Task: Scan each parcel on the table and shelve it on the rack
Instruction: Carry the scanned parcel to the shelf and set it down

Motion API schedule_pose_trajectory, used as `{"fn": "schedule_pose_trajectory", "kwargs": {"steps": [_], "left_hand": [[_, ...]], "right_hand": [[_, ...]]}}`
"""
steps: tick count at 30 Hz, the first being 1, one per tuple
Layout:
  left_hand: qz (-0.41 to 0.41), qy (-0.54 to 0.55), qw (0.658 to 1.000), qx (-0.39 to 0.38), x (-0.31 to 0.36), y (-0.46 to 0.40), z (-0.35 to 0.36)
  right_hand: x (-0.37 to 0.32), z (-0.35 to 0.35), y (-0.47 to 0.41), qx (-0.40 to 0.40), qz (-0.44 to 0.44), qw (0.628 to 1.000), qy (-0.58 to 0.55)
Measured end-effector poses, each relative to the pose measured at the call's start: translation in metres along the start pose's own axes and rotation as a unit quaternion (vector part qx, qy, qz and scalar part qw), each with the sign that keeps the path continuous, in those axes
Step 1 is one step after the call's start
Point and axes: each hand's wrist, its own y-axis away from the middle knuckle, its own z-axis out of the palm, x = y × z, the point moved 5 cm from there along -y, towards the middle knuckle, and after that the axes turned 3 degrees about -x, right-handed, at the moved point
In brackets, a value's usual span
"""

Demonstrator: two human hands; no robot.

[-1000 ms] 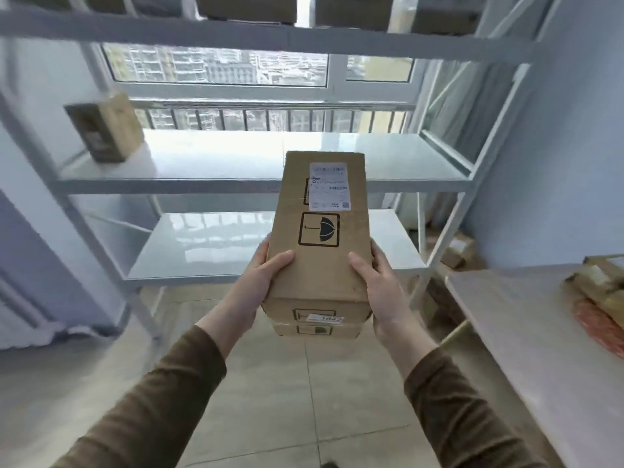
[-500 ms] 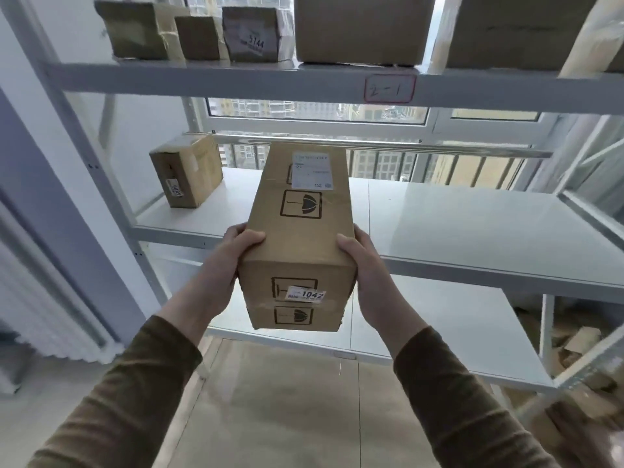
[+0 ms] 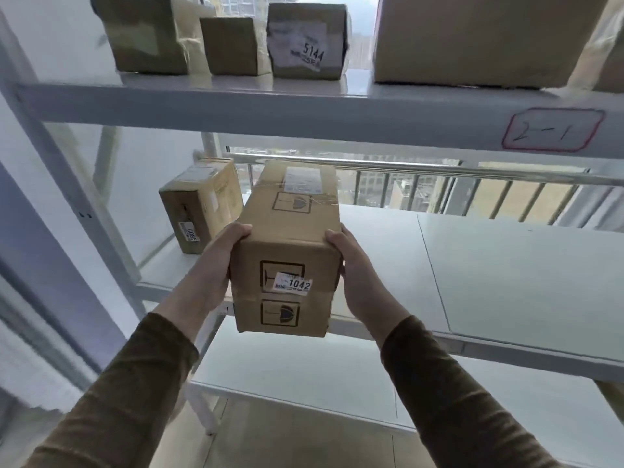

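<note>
Holding: we grip one long cardboard parcel between both hands, lifted at the near edge of the middle shelf of the rack, its far end over that shelf.
Far-left box: a small carton stands on the middle shelf, just left of our parcel and apart from it; a tag on its near face is too blurred for us to read surely.
Left hand: our left hand presses the parcel's left side, thumb curled over the top edge, fingers clamped on the carton; their tips are hidden behind it.
Parcel marks: a sticker reading 1042 sits on the near end, over a printed fragile symbol; a white shipping label lies on the far part of the top.
Right hand: our right hand clasps the right side, thumb on the top edge, fingers wrapped round the parcel, out of sight.
Upper shelf: four boxes in a row, one tagged 5144, and a large carton to the right.
Shelf tag: a red-outlined mark, 2-1, on the upper shelf's front rail, far right.
</note>
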Motion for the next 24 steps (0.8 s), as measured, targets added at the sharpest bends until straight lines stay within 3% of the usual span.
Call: {"fn": "schedule_pose_trajectory", "kwargs": {"steps": [12,19,24], "left_hand": [[-0.007,0.010,0.997,-0.074,0.010,-0.161,-0.078],[0.012,0.005,0.994,-0.109,0.006,-0.193,-0.084],[0.066,-0.043,0.994,-0.075,0.006,-0.200,-0.097]], "right_hand": [[0.020,0.071,-0.142,0.089,-0.001,0.996,0.003],[0.028,0.076,-0.165,0.150,-0.001,0.989,0.000],[0.028,0.078,-0.163,0.178,-0.024,0.984,0.010]]}}
